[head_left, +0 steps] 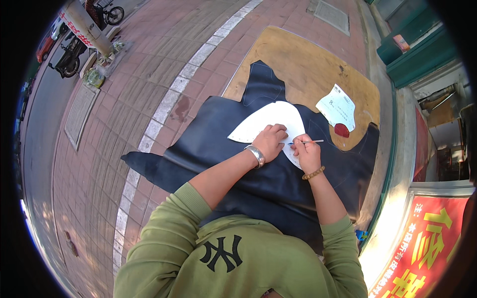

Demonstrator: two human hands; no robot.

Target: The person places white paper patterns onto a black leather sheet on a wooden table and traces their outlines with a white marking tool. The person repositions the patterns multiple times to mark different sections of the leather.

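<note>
A black leather hide (208, 124) is spread over a wooden table and hangs past its near and left edges. A white curved pattern piece (263, 119) lies on the leather. My left hand (271, 141) presses down on this piece with bent fingers, holding nothing. Just to its right, my right hand (306, 153) grips a slim silver pen (314, 142), its tip close to the inner edge of the pattern. Thin pale outlines show on the leather at the far end and on the right. Fingers hide part of the white piece.
On the wooden tabletop (298, 54) lie a pale printed pattern card (337, 107) and a dark red oval piece (342, 130). A green-framed shopfront (417, 54) and red sign (430, 243) stand close on the right. Brick pavement and a pole (89, 30) are to the left.
</note>
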